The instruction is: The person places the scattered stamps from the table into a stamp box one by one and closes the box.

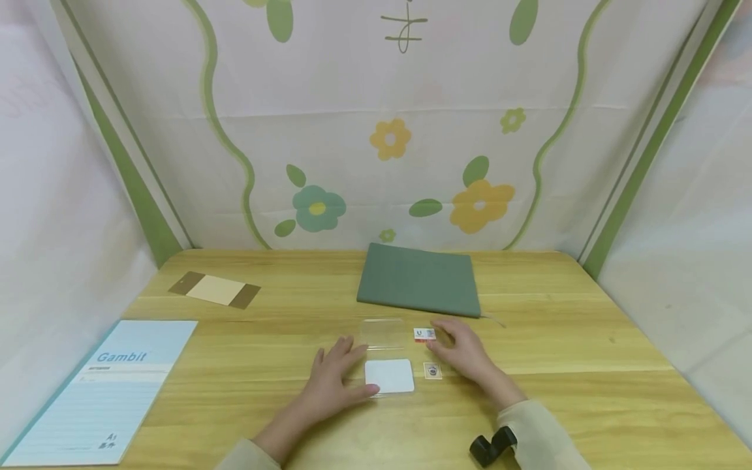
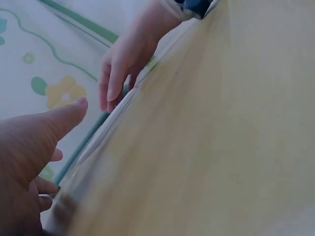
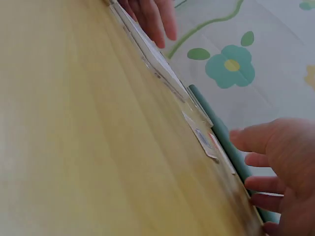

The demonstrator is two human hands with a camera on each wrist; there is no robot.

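A small clear plastic box with a stack of white cards (image 1: 390,376) in it lies at the middle of the table. The left hand (image 1: 336,380) is spread beside it, thumb at its lower left corner. Just behind lies a clear plastic lid (image 1: 383,334). To the lid's right is a small white and red sticker (image 1: 424,334) marked with a U; the right hand (image 1: 464,352) is at its right edge, fingers apart. Nearer the front lies a small square sticker (image 1: 433,371) with a dark round picture. The right wrist view shows a gap between the right thumb and fingers (image 3: 266,184).
A green notebook (image 1: 420,281) lies at the back of the wooden table. A brown and cream card (image 1: 215,289) is at the back left, and a light blue Gambit notebook (image 1: 106,391) at the left edge. A black device (image 1: 492,446) sits by the right sleeve. Printed cloth walls surround the table.
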